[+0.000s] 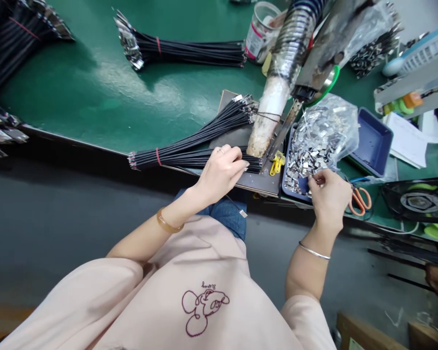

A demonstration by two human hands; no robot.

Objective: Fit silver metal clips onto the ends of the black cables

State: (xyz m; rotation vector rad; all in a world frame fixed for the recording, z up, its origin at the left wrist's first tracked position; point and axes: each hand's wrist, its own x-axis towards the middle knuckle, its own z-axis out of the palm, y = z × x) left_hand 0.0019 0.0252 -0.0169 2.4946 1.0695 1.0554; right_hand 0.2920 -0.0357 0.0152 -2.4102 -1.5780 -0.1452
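My left hand [224,170] lies over the lower part of a black cable bundle [190,158], its fingers curled together at the cable ends. Whatever they pinch is hidden. A loose cable with a small white-and-metal connector [243,213] hangs past the table edge below this hand. At the front of a blue tray [285,182], my right hand [328,192] pinches a small metal connector shell between thumb and finger. Many more metal shells [308,160] fill the tray, partly inside a clear plastic bag [332,121].
A taped hose with a white nozzle [264,116] and a metal-tipped tool [286,121] reach down beside the bundle. Yellow clips [276,164], orange-handled scissors [360,201] and a second blue tray [374,141] lie nearby. Another tied cable bundle [193,51] is farther back.
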